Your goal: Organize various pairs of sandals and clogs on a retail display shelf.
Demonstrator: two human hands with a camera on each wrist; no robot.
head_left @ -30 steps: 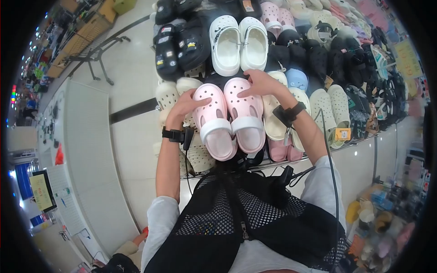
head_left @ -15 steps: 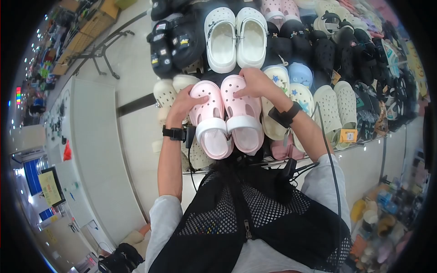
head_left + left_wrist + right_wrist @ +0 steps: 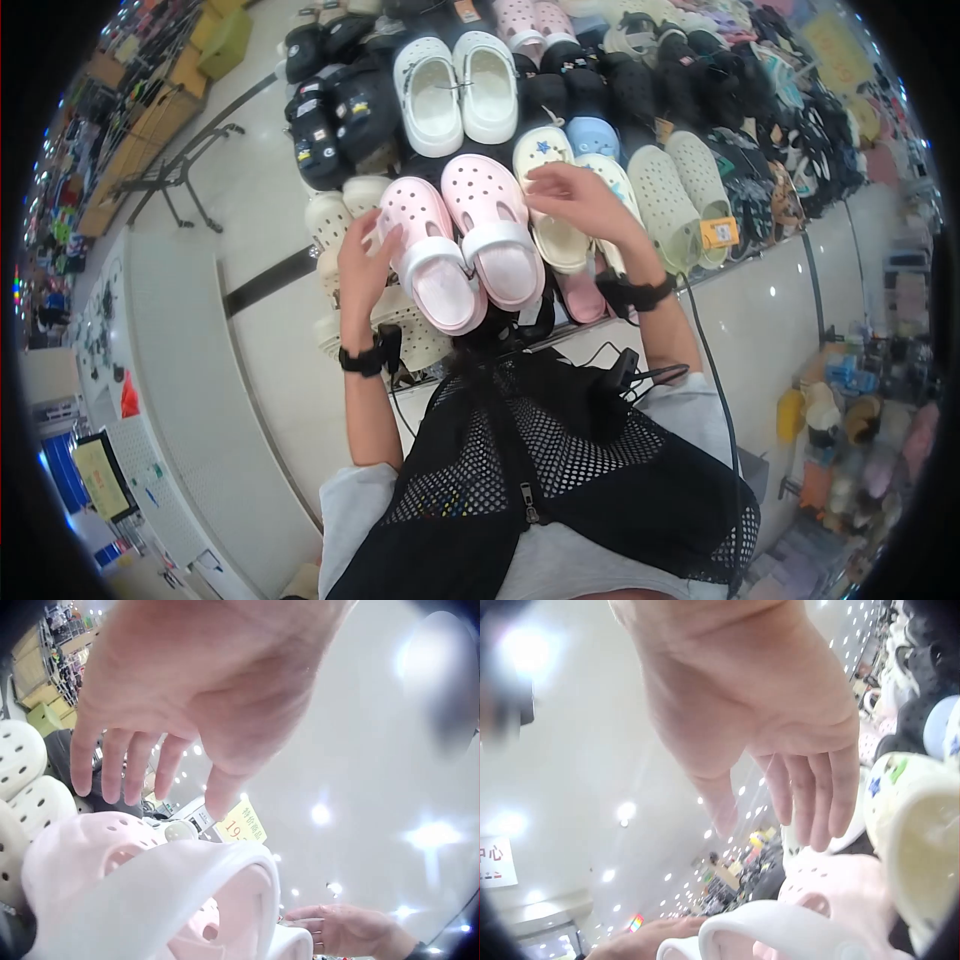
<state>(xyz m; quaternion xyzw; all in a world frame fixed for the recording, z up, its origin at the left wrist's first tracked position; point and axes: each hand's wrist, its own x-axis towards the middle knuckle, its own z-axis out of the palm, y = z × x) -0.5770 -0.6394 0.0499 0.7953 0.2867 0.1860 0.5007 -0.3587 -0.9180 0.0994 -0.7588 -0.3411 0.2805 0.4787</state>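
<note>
A pair of pink clogs [image 3: 482, 190] with white heel straps lies side by side at the front edge of the shoe display, toes pointing away from me. My left hand [image 3: 364, 262] is just left of the pair, fingers loosely extended close to the left clog. In the left wrist view its straight fingers hang above the pink clog [image 3: 79, 840]. To the right of the pair, my right hand [image 3: 590, 205] hovers over cream clogs [image 3: 560, 245] with star charms. The right wrist view shows its fingers extended, holding nothing, above the other pink clog [image 3: 855, 877].
White clogs [image 3: 432, 110] joined by a tie sit behind the pink pair. Black clogs [image 3: 365, 110] stand at the back left, pale green clogs [image 3: 665, 200] with an orange tag at the right. A long white counter [image 3: 190, 370] runs along my left.
Both hands have let go of the pink clogs, which they held by the toes. The right hand has drawn away to the right, the left slightly outward and back. The pink clogs now stand slightly staggered.
</note>
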